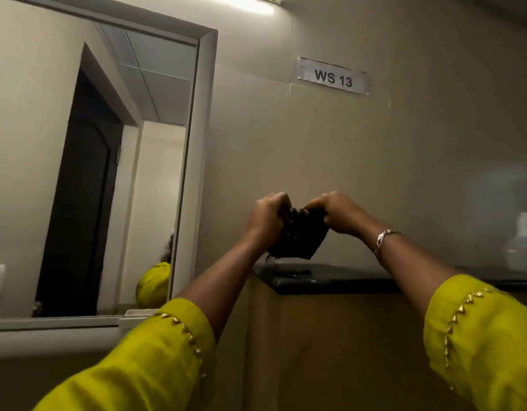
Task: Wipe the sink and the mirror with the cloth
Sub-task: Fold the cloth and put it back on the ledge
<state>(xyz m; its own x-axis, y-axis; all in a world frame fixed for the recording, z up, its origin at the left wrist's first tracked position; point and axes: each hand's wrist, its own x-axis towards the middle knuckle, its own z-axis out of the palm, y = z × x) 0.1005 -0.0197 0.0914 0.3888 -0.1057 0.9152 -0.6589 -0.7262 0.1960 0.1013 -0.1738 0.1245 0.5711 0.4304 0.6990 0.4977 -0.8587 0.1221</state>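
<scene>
Both my hands are raised in front of the beige wall, gripping a dark cloth (298, 235) between them. My left hand (266, 216) holds its left side and my right hand (338, 212) its right side, and the cloth hangs bunched below them. The white-framed mirror (93, 161) fills the left of the view and reflects a dark doorway and my yellow sleeve. The cloth is to the right of the mirror, not touching it. The sink is out of view.
A dark ledge (330, 278) runs along the wall just below the cloth. On it at the far right stands a white bottle (523, 241), blurred. A paper label "WS 13" (333, 77) is stuck on the wall above.
</scene>
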